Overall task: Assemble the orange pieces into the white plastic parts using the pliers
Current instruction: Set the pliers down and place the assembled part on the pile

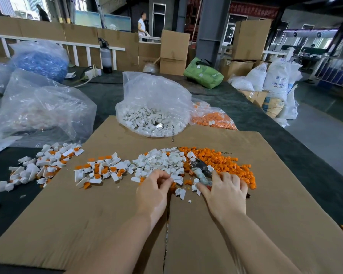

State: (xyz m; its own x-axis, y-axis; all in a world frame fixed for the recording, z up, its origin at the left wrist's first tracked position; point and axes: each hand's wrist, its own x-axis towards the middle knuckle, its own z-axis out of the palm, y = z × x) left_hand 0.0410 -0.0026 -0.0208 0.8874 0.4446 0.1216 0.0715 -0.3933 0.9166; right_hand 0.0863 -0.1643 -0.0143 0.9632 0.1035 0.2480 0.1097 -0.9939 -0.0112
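Left hand [153, 191] is pinching a white part [173, 177] off the near edge of the white pile [160, 162]. Right hand [225, 191], fingers curled, is resting over the pliers [201, 171] just right of that pile, probably to grab them; orange pieces [222, 161] are lying further right.

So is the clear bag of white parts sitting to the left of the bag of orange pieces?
Yes, the bag of white parts stands left of the bag of orange pieces.

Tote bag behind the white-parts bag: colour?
Green tote bag, dark handles; head view.
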